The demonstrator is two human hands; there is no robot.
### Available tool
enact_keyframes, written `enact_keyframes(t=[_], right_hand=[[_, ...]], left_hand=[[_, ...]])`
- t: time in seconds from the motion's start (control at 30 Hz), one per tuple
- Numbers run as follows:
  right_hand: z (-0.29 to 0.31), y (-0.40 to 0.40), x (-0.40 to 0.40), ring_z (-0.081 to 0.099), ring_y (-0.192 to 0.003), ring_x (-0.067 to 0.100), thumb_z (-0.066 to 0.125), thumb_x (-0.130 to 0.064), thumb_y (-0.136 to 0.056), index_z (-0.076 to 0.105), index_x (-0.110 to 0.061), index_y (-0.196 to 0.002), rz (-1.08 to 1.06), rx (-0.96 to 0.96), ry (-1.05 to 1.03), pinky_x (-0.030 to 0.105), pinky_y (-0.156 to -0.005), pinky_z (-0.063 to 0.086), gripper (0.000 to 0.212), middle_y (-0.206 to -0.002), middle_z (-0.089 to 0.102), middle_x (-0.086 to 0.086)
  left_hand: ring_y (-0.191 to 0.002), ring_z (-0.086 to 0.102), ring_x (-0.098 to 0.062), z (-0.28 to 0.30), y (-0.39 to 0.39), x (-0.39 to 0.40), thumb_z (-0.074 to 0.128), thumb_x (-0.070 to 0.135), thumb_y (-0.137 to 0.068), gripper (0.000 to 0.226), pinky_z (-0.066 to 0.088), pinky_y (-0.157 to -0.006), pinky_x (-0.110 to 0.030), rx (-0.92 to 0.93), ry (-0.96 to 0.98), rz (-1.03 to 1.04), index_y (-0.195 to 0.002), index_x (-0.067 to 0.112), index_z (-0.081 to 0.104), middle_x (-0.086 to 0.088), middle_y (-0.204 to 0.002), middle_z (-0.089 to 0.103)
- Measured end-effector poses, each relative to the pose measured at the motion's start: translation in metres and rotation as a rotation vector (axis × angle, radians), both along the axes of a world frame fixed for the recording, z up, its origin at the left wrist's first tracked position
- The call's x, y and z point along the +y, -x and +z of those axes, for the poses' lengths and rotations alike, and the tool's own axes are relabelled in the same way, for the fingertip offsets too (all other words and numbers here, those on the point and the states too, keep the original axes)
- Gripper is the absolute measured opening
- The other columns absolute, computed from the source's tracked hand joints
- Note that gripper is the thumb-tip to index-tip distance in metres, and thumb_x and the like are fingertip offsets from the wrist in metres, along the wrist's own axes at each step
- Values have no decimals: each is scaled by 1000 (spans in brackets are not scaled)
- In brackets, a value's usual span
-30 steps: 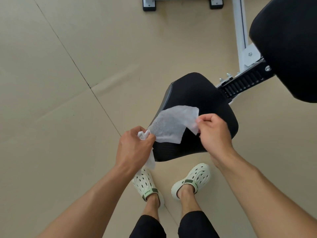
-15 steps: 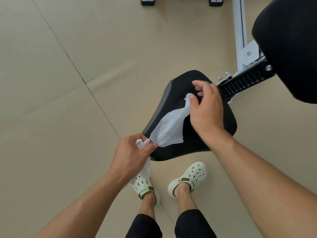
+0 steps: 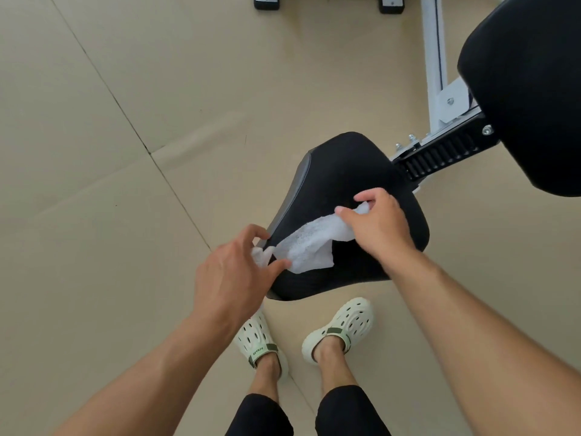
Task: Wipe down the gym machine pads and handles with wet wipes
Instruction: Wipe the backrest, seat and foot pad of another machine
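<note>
A white wet wipe (image 3: pixel 306 245) lies stretched across the black seat pad (image 3: pixel 342 171) of the gym machine. My right hand (image 3: pixel 377 225) grips the wipe's far end, bunched between thumb and curled fingers, over the middle of the pad. My left hand (image 3: pixel 234 272) is at the pad's left edge, its fingers loosened and spread, with the wipe's near end still between thumb and fingers. A larger black back pad (image 3: pixel 528 89) fills the upper right.
A white machine frame (image 3: pixel 435 58) and a black toothed adjuster bar (image 3: pixel 440 155) join the two pads. Two black frame feet (image 3: pixel 266 3) stand at the top. My feet in pale clogs (image 3: pixel 341 328) stand on the beige floor just below the seat pad.
My right hand drew back from the pad's far end toward the middle, bunching the wipe. My left hand's fingers loosened and spread around the wipe's near end.
</note>
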State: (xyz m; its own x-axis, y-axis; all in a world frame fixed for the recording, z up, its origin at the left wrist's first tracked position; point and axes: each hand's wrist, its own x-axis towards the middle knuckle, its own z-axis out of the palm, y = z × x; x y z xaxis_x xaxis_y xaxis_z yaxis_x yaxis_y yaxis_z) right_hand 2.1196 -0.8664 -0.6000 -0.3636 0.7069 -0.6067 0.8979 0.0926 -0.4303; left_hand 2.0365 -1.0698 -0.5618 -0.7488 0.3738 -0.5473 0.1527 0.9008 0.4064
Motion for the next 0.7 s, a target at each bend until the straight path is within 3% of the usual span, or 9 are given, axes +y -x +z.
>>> enact_keyframes(t=[0.1,0.17,0.27,0.33,0.37,0.43,0.53,0.6,0.7], right_hand=[[6,-1,17,65,-99,12,77,-37,-89,71,-27,-91,54,52,126,29,-82,52,12,-98,70,-11],[18,-7,21,67,-88,6,81,-33,-87,71,-28,-87,13,223,96,24,-76,51,11,-89,71,-11],[42,-18,14,68,-81,4,84,-26,-84,71,-27,-91,-43,489,94,21,-78,55,15,-85,72,-9],[56,-27,7,71,-84,6,85,-20,-82,71,-25,-92,-47,576,137,22,-80,57,18,-86,74,-9],[61,-32,4,71,-84,8,85,-19,-82,72,-25,-92,-42,582,159,22,-79,57,18,-85,73,-8],[69,-43,3,72,-83,13,84,-17,-81,73,-24,-92,-35,544,227,28,-78,59,17,-85,72,-2],[75,-58,8,71,-79,15,84,-17,-81,74,-26,-88,-58,480,313,32,-71,57,15,-87,73,4],[73,-59,13,68,-73,8,85,-20,-82,74,-28,-86,-57,447,253,26,-63,52,14,-86,73,-1],[60,-47,18,69,-84,3,85,-27,-82,72,-30,-86,41,376,75,26,-77,54,14,-86,73,-13]], left_hand=[[-83,58,-22,0,1,3,71,58,-81,43,38,-65,-33,18,31,-43,-115,38,53,10,-89,60],[-84,58,-23,0,0,4,71,54,-83,41,39,-66,-33,29,30,-65,-116,39,52,9,-90,61],[-82,55,-18,5,-1,8,66,46,-89,32,38,-68,-31,23,26,-127,-119,44,56,13,-84,57],[-81,57,-13,5,1,8,65,41,-91,12,39,-67,-29,10,-8,-142,-103,43,66,16,-84,59],[-81,60,-11,4,3,7,66,39,-91,4,42,-65,-28,-23,-40,-121,-92,41,69,17,-83,63],[-76,64,-6,7,11,3,70,36,-88,10,48,-62,-23,-175,-120,-66,-79,37,72,14,-76,68],[-68,64,0,27,30,-5,75,33,-85,9,45,-58,-13,-445,-120,-197,-76,33,75,14,-71,70],[-64,60,1,42,45,-10,78,36,-83,6,45,-62,-18,-570,-73,-253,-78,32,75,14,-70,70],[-63,58,-4,46,56,-7,79,41,-81,11,44,-65,-27,-556,-52,-226,-80,31,75,11,-68,68]])
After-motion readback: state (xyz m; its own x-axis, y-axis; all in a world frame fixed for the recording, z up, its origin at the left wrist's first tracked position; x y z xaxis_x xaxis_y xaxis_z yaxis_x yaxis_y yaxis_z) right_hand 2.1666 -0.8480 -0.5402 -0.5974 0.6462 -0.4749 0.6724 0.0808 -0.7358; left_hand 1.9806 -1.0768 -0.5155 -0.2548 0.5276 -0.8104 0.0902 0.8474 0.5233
